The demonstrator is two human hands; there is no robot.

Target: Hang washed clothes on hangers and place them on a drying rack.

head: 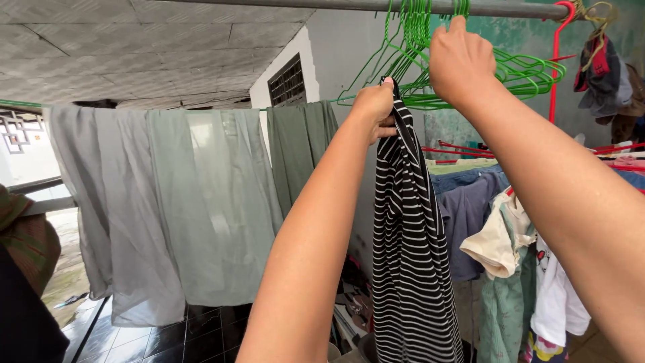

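Note:
My left hand is raised and grips the top of a black-and-white striped garment that hangs straight down in the middle of the view. My right hand is higher, up at the grey metal rail, with its fingers closed among a bunch of green wire hangers. The hangers hang from the rail and fan out to the right of the striped garment.
Pale grey and green sheets hang on a line to the left. Several small clothes hang lower right. A red hanger and bundled cloth hang at the rail's right end. Dark floor tiles lie below.

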